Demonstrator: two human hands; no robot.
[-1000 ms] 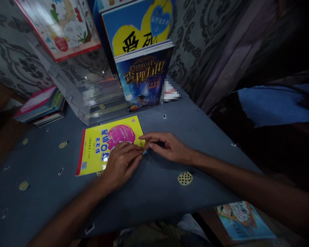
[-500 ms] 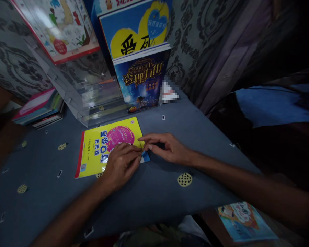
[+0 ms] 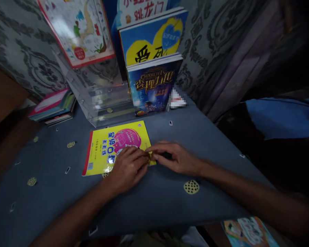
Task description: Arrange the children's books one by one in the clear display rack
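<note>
A yellow workbook (image 3: 100,151) with a red spine and a pink circle lies flat on the cloth-covered table, its spine to the left. My left hand (image 3: 131,166) rests over the near part of its cover, fingers bent together at the near right corner. From the right, my right hand (image 3: 176,157) reaches to that same corner, thumb and index finger closing on its edge. The fingertips of both hands nearly meet there and partly hide the corner.
Behind the workbook stands a clear acrylic rack (image 3: 92,115) with picture books; a dark blue book (image 3: 154,85) sits in its front right slot. A book stack (image 3: 54,106) lies to the left. Below the table edge at right is a colourful book (image 3: 247,231).
The workbook's near right corner showed blue and white between my fingers before; now yellow cover shows there. Both hands stay at the corner, while the whole view has shifted slightly.
</note>
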